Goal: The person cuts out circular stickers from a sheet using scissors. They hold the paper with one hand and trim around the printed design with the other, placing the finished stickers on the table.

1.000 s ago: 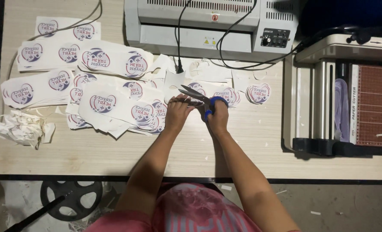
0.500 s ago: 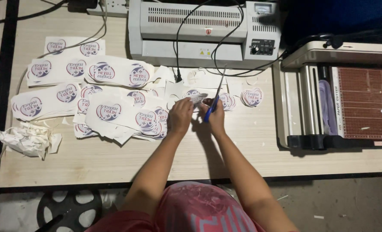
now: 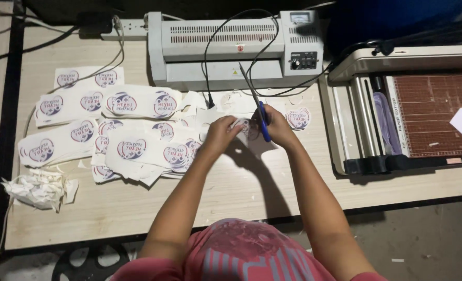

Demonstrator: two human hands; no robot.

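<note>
Head view: the right hand [image 3: 279, 126] is closed around the blue handles of a pair of scissors [image 3: 256, 106], whose blades point away from the person, toward the far edge of the table, with the long axis running near-to-far and the tips leaning slightly left. The left hand [image 3: 221, 133] pinches a small laminated round sticker [image 3: 243, 127] between thumb and fingers, holding it just left of the scissor handles and above the wooden table [image 3: 241, 182]. The sticker therefore lies directly between the two hands, touching the left and just beside the right; whether the blades are engaged on its edge cannot be told. To the left, sheets of uncut laminated stickers [image 3: 137, 148] lie overlapped in a loose stack, with a heap of crumpled trimmings [image 3: 38, 188] at the near left. One cut sticker [image 3: 298, 118] rests on the table just right of the right hand. A grey laminator [image 3: 236, 47] stands at the far side, and a paper cutter [image 3: 413, 117] occupies the right.
</note>
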